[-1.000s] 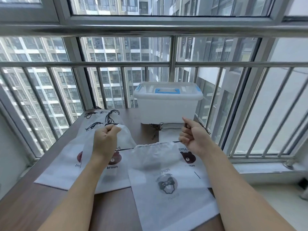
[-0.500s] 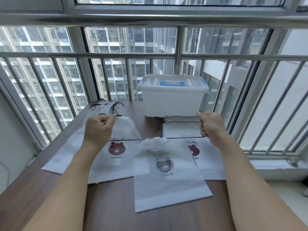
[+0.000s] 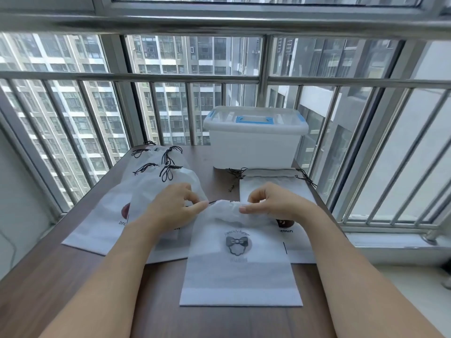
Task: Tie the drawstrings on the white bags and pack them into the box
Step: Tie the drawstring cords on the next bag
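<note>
I am pinching the gathered mouth of the white bow-print drawstring bag (image 3: pixel 240 264) in both grips, left hand (image 3: pixel 174 208), right hand (image 3: pixel 271 203), near the lidded translucent plastic box (image 3: pixel 255 140).

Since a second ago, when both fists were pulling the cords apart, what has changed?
Both hands have come back inward to the gathered mouth of the bow-print bag. The left hand and right hand now pinch at it with their fingers instead of holding the cords out wide. The bag's mouth stays cinched; the lidded box and the other bags lie where they were.
</note>
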A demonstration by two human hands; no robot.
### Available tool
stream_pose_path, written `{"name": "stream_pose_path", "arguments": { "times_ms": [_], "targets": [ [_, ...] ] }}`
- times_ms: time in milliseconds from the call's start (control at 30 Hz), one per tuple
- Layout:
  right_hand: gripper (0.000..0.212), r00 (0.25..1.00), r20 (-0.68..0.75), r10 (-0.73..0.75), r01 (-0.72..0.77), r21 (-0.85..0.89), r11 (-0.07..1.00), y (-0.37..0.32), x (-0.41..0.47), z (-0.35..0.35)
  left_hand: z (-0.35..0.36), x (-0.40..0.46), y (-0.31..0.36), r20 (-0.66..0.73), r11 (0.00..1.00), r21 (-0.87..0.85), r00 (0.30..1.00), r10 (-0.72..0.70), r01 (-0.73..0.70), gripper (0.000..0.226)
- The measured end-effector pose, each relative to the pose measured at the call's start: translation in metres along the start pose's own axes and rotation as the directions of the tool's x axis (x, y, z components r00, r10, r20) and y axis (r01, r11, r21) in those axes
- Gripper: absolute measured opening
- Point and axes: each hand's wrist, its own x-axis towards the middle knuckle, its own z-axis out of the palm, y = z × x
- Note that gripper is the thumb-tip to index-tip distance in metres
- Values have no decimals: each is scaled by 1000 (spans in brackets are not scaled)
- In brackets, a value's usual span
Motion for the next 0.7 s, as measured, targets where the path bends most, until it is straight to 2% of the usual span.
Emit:
{"name": "stream_pose_path", "arguments": {
  "times_ms": [67, 133, 333, 467, 533, 600, 667, 700],
  "targets": [
    [47, 999, 51, -10, 9, 28, 1000, 1, -1, -2, -1, 0, 4, 31, 999, -41, 1000, -1, 2, 46],
    [41, 997, 73, -1, -3, 49, 999, 0, -3, -4, -2, 0, 7, -7, 994, -106, 1000, 18, -18, 55],
    [47, 997, 10, 83, -83, 215, 973, 1, -8, -14, -5, 3, 3, -141, 923, -385, 989, -41, -16, 51],
    [57, 989, 77, 125, -133, 105, 986, -5, -12, -14, -4, 2, 11, -170, 862, -505, 985, -37, -54, 50],
    [49, 983, 165, 77, -100, 131, 986, -6, -16, -14, -7, 1, 14, -192, 777, -625, 980, -58, -77, 48],
    [37, 964, 263, 37, -87, 182, 979, -6, -17, -16, -11, 0, 14, -151, 639, -766, 985, -83, -63, 42],
    [29, 957, 286, 36, -89, 172, 981, -7, -18, -16, -14, -2, 17, -79, 540, -841, 996, -52, -39, 38],
    [28, 958, 282, 44, -93, 162, 982, -8, -17, -15, -13, -3, 18, -60, 516, -856, 997, -37, -33, 45]
  ]
}}
